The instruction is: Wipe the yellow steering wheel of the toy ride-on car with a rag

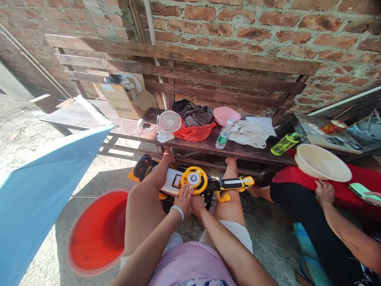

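Note:
A yellow, black and white ride-on toy vehicle [171,178] lies between my legs, its yellow steering wheel [203,174] facing up. My left hand [184,200], with a pale bead bracelet on the wrist, rests across the wheel's lower left rim. Its fingers are stretched out and its thumb is hidden. Just under the wheel's lower edge, my right hand [197,202] is closed against the toy. Whatever its curled fingers hold cannot be seen. A black and yellow arm [235,182] extends from the toy toward the right, with a yellow curved piece [224,197] beneath it.
A red basin [95,234] stands at left near a blue umbrella [56,198]. The wooden bench [190,145] ahead carries a cardboard box [122,101], small fan [169,122], water bottle [224,136] and green bottle [285,143]. Another person [324,222] sits at right beside a cream basin [324,163].

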{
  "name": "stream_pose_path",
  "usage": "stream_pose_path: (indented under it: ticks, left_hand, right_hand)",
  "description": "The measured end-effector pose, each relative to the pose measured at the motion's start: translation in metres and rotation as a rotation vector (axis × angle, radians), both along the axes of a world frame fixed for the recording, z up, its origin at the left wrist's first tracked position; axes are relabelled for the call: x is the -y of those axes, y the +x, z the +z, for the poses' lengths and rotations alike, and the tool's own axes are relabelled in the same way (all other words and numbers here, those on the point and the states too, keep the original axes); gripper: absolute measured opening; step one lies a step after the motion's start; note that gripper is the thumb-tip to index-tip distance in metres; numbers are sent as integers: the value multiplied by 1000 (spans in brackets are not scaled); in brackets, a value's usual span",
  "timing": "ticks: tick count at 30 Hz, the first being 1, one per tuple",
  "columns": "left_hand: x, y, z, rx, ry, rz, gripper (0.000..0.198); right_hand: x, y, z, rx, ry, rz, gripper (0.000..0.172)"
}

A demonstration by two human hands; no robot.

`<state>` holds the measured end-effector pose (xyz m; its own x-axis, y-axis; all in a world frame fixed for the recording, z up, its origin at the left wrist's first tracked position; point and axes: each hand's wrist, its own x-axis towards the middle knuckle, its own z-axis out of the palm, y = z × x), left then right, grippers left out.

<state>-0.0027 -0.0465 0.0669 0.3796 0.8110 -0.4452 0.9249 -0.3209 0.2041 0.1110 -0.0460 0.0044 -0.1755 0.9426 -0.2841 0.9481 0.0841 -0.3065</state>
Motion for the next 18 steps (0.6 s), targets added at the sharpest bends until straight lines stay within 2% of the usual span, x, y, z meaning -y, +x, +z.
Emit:
stream_pose_path:
  ticks: [3, 7, 10, 14, 18]
  left_hand:
    - [0, 0, 3, -13, -12, -13, 98]
    - [0, -2, 6, -9, -10, -30, 95]
    - [0, -3, 4, 0, -2, -35, 93]
    - [0, -3, 3, 20, -18, -27, 96]
    - [-1, -3, 7, 16, -32, -27, 98]
  right_hand:
    - [-2, 5, 1, 59, -26, -19, 58]
    - [11, 15, -2, 110, -41, -116, 56]
    - [25, 23, -11, -17, -85, -315, 54]
    - [31, 42, -28, -133, -142, -567, 42]
    - [22, 62, -41, -240, 10, -657, 52]
